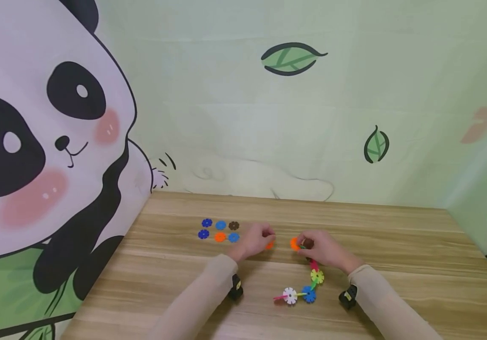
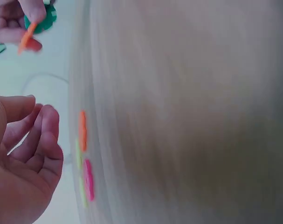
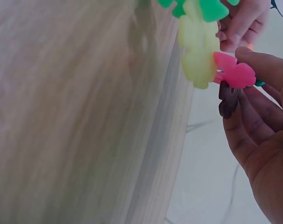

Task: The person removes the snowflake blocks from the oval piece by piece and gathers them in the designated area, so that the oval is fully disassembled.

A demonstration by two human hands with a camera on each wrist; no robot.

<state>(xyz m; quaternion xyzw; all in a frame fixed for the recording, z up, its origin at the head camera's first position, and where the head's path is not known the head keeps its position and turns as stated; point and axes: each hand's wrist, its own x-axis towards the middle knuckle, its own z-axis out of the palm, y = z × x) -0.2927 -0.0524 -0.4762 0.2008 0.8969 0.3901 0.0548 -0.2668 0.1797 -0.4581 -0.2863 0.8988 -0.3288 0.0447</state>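
Observation:
My right hand [image 1: 324,248] pinches one end of a chain of notched plastic interlocking discs. At that end an orange disc [image 1: 295,244] joins a green disc [image 2: 47,19]. Brown [image 3: 228,100] and pink discs [image 3: 237,73] follow beside my fingers. From there the chain curves toward me through a yellow disc [image 1: 317,276], a blue disc [image 1: 309,294] and a white disc [image 1: 290,296]. My left hand [image 2: 29,154] hovers with loosely bent fingers and nothing seen between them. In the head view, it partly covers a loose orange disc [image 1: 270,245] on the table.
Left of my left hand lie two rows of loose discs, among them dark blue [image 1: 203,234], light blue [image 1: 220,225], brown [image 1: 234,225] and orange [image 1: 219,237]. The wooden table [image 1: 162,278] meets a printed wall [image 1: 226,141] at the back.

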